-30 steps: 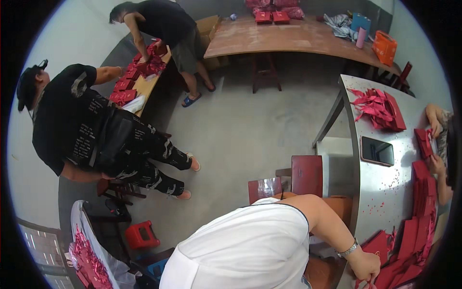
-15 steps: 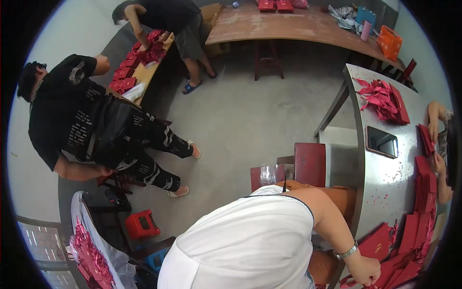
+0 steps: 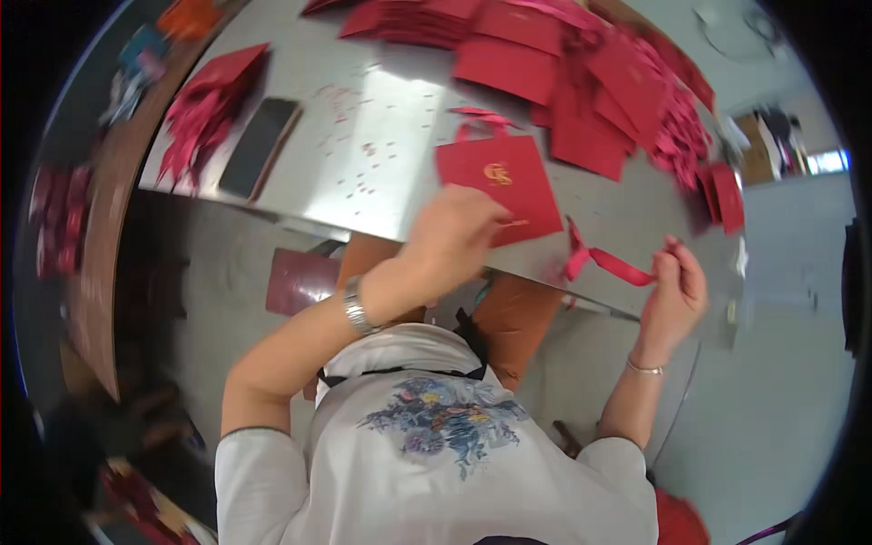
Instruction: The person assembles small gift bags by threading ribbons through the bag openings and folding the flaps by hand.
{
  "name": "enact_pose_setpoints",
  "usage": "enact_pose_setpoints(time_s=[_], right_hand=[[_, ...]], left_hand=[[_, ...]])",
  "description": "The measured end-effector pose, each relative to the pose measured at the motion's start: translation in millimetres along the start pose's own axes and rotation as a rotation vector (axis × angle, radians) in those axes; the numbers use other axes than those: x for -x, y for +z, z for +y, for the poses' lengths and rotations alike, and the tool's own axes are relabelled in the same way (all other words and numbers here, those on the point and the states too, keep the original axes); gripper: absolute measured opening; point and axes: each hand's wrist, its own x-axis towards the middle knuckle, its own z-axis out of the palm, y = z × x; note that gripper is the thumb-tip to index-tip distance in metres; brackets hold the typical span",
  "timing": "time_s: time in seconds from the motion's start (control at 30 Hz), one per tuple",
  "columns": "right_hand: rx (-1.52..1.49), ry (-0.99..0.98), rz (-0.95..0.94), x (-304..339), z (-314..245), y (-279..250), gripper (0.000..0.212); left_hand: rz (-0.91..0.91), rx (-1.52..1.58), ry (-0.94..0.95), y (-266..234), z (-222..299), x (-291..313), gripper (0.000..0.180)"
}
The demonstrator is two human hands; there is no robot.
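Note:
A flat red paper bag (image 3: 534,195) with a gold emblem lies near the table's front edge, its ribbon handle (image 3: 481,123) on the far side. My left hand (image 3: 454,232), with a metal watch at the wrist, is over the bag's near left part. Its fingers are curled together, slightly blurred; anything between them is hidden. To the right, my right hand (image 3: 677,282) is closed in a pinch on one end of a pinkish-red ribbon (image 3: 622,268). The ribbon runs left to a loose fold beside the bag's lower right corner.
Stacked red bags (image 3: 509,54) cover the table's far side, with bunched ribbons (image 3: 677,136) at the right. A dark phone (image 3: 261,148) and another ribboned bag (image 3: 213,100) lie left on the metal table (image 3: 318,195). Small red scraps are scattered between. A dark red stool (image 3: 300,280) stands below.
The view has swung from the room and the co-workers to the table in front of me. Both my hands now show, the right one with a ribbon.

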Motion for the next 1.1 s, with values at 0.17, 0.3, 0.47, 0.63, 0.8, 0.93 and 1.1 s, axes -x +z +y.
enact_pose_setpoints(time_s=[0.17, 0.3, 0.47, 0.63, 0.8, 0.93, 1.1], right_hand=[[0.147, 0.088, -0.204, 16.1, -5.7, 26.2, 0.013], [0.078, 0.208, -0.238, 2.7, 13.5, 70.2, 0.014], [0.213, 0.04, -0.259, -21.7, 46.3, 120.8, 0.015], [0.386, -0.133, -0.336, -24.1, 55.6, 139.3, 0.013], [0.39, -0.173, -0.34, -22.8, 58.6, 142.2, 0.014], [0.379, -0.186, -0.335, -23.9, 60.0, 143.1, 0.013], [0.371, -0.09, -0.331, -26.7, 51.6, 146.4, 0.011]], left_hand=[[-0.019, -0.362, 0.058, 10.1, -21.6, -41.7, 0.028], [-0.157, -0.549, -0.058, 24.4, -42.9, -70.0, 0.029], [-0.395, -0.481, -0.259, 21.1, -48.5, -100.1, 0.035], [-0.512, -0.158, -0.422, 11.8, -63.9, -108.3, 0.033], [-0.496, 0.043, -0.407, 10.9, -63.9, -99.9, 0.034], [-0.511, 0.202, -0.542, 11.1, -65.2, -97.9, 0.034], [-0.458, 0.178, -0.519, 14.5, -65.4, -90.6, 0.032]])
